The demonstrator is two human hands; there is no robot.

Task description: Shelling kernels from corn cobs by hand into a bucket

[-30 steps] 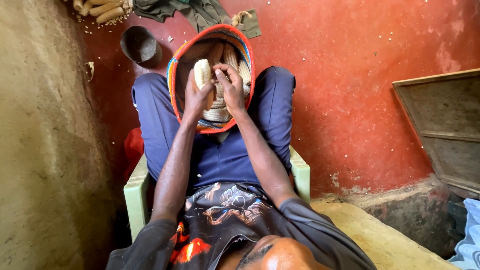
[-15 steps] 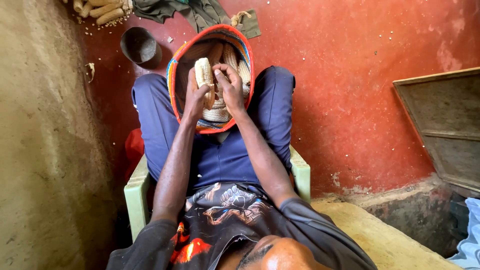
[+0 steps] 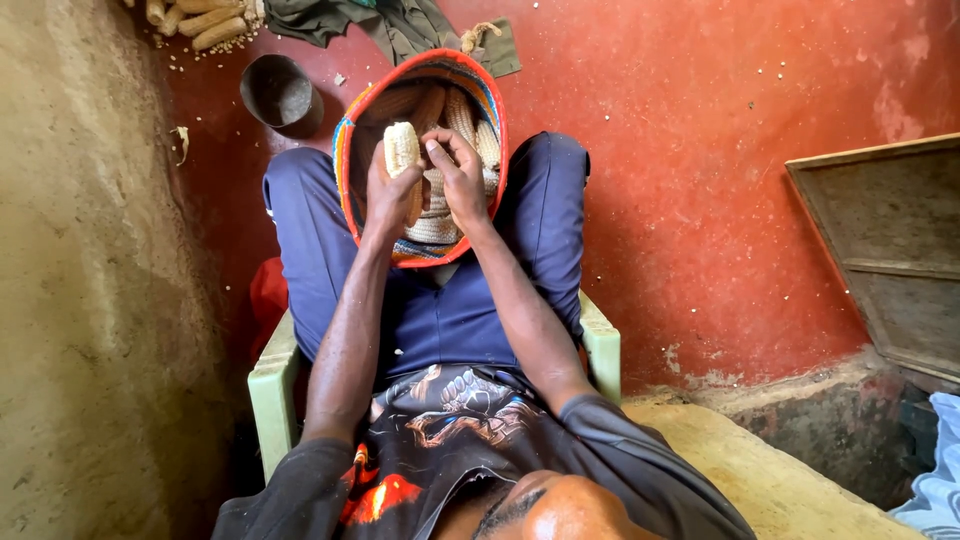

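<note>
I am looking at a pale maize cob (image 3: 402, 150) standing nearly upright above a woven basket (image 3: 345, 150) with an orange rim and coloured bands. The left hand (image 3: 385, 195) is grasping the cob around its lower half, fingers wrapped round it. The right hand (image 3: 458, 180) is pressing against the cob's upper side, its thumb and fingertips touching the kernels; I am reading it as half curled, pinching at the cob rather than wrapping it.

The basket is sitting between the person's knees, resting on the lap, and more cobs (image 3: 455, 120) are lying inside it beneath the hands. The legs are in blue trousers (image 3: 540, 220), and the person is sitting on a pale green plastic chair (image 3: 272, 390), whose arms are showing on both sides.

Beyond the basket, a dark round bowl (image 3: 280, 92) is lying on the red floor (image 3: 680, 150), with a small heap of cobs (image 3: 200, 20) and loose kernels near it at the top left. A grey-green cloth (image 3: 400, 25) is lying just past the basket. A wooden board (image 3: 885, 250) is leaning at the right.
</note>
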